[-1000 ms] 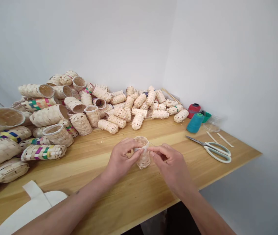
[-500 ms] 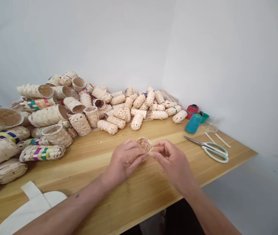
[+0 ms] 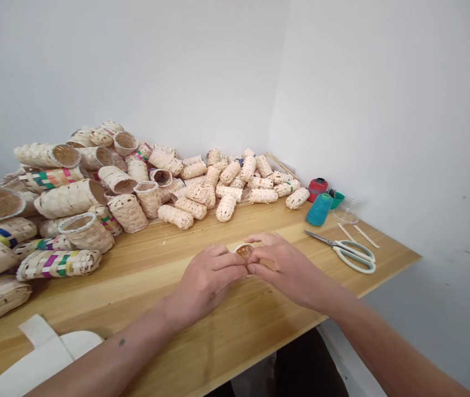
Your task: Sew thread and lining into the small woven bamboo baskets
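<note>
A small woven basket (image 3: 244,251) of pale wood strips is between my hands over the middle of the table, its round mouth facing up and toward me. My left hand (image 3: 213,274) is closed around the left side of the basket. On the right of the rim, my right hand (image 3: 278,264) has its thumb and fingers pinched at the edge, with the fingertips partly inside the mouth. Most of the basket's body is hidden behind my fingers, and whether a loose strip is in the pinch cannot be made out.
A heap of woven baskets (image 3: 127,212) fills the back and left of the wooden table (image 3: 202,353). To the right lie scissors (image 3: 346,253), two thin strips (image 3: 366,236), a teal thread cone (image 3: 318,209) and a red cone (image 3: 316,189). A white flat piece (image 3: 40,364) lies front left.
My right hand has turned and come closer over the basket's mouth, covering more of the rim. The whole view has shifted slightly to the right.
</note>
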`<state>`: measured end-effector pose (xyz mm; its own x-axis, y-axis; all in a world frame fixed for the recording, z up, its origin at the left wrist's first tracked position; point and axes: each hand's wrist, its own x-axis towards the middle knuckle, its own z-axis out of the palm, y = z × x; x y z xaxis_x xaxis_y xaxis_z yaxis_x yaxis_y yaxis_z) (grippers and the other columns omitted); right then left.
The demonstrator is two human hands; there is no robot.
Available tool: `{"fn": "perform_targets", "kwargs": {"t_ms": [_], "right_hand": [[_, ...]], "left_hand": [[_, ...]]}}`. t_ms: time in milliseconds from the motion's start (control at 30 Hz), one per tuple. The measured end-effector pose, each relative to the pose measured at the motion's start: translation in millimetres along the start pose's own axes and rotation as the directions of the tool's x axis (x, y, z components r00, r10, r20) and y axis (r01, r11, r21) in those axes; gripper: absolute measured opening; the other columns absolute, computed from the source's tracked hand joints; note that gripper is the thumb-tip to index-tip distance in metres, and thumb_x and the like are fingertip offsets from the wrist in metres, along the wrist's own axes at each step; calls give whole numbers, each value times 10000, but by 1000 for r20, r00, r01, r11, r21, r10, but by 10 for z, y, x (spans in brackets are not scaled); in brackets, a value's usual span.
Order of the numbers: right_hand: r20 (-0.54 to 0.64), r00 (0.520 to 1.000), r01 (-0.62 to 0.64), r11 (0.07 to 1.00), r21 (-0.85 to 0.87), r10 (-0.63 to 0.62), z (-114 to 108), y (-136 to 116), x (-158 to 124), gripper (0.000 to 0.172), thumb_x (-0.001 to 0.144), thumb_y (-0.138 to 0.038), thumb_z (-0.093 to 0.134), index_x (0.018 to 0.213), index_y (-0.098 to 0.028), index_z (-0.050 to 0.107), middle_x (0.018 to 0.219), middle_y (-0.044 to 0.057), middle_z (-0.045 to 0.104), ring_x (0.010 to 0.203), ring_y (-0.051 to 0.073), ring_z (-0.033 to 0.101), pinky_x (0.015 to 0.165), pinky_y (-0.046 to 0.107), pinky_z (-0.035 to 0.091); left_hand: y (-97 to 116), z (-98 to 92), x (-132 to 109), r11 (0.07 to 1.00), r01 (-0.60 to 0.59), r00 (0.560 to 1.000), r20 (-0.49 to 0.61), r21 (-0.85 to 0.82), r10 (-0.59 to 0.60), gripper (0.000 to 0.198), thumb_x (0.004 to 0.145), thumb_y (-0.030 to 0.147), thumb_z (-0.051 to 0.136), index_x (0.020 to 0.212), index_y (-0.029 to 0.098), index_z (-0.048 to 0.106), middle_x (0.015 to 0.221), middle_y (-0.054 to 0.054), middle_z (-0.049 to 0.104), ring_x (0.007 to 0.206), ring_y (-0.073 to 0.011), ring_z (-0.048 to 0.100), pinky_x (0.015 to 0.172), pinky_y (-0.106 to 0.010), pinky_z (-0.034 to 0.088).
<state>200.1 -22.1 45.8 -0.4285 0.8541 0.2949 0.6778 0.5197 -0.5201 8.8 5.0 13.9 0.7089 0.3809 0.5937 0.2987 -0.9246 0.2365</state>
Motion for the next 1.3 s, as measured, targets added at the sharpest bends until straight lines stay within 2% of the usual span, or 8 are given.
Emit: {"fn": "perform_targets", "kwargs": {"t_ms": [200,367,500,600,700,900,1000,1300], "right_hand": [[-318,914,-62,862,503,252,-94,58,159,166,859,-281,514,735,-188,575,1043,42,587,982,185,562,890,346,418],[-126,916,-48,417,908,380,-327,87,238,153,870,-371,490,807,-232,473,609,-57,428,502,98,450,523,223,431],[-207,930,-66,691,719,303,-473,355,179,217,873,-437,481,802,-235,445,562,-75,341,422,86,264,406,198,237],[-431,871,-188,970,151,236,-684,762,134,152,886,-325,474,783,-214,483,622,-24,490,530,119,424,535,246,323],[-599,743,-467,873,-144,299,-866,996,78,124,880,-249,442,803,-198,526,657,33,544,616,179,501,595,299,318],[-129,963,-239,971,9,238,-554,515,-122,290,881,-448,461,801,-213,610,657,-18,549,587,142,478,524,241,335],[140,967,-241,942,233,212,-314,283,-196,263,819,-458,584,899,-211,629,539,-80,325,487,97,309,463,214,242],[56,990,-139,935,327,128,-51,177,-228,176,841,-321,584,725,-207,653,620,-36,521,589,115,428,537,235,320]], "left_hand": [[38,-58,46,974,20,995,102,-225,3,175,905,157,453,853,162,620,845,-71,650,763,-181,521,727,-314,394],[22,-123,60,913,114,991,110,-392,-77,231,933,247,424,810,154,595,772,-56,606,752,-167,517,731,-297,404],[-17,-166,51,865,175,979,175,-471,-102,249,930,270,431,791,160,605,748,-43,591,732,-159,518,751,-299,409],[-47,-177,48,845,194,974,199,-498,-106,286,933,316,425,781,157,608,775,-48,590,754,-164,536,780,-315,410],[-69,-173,52,833,168,981,173,-527,-89,331,932,372,412,784,153,611,798,-62,587,784,-176,550,788,-324,416],[-61,-169,58,823,194,979,162,-533,-125,311,927,357,429,788,162,627,810,-76,627,779,-182,564,784,-331,439],[-44,-175,60,830,202,978,151,-520,-143,299,924,340,439,777,163,630,804,-68,643,777,-182,567,777,-319,442],[-75,-120,27,801,233,972,129,-551,-195,195,910,240,467,837,159,628,844,-69,643,801,-184,575,756,-302,447]]}}
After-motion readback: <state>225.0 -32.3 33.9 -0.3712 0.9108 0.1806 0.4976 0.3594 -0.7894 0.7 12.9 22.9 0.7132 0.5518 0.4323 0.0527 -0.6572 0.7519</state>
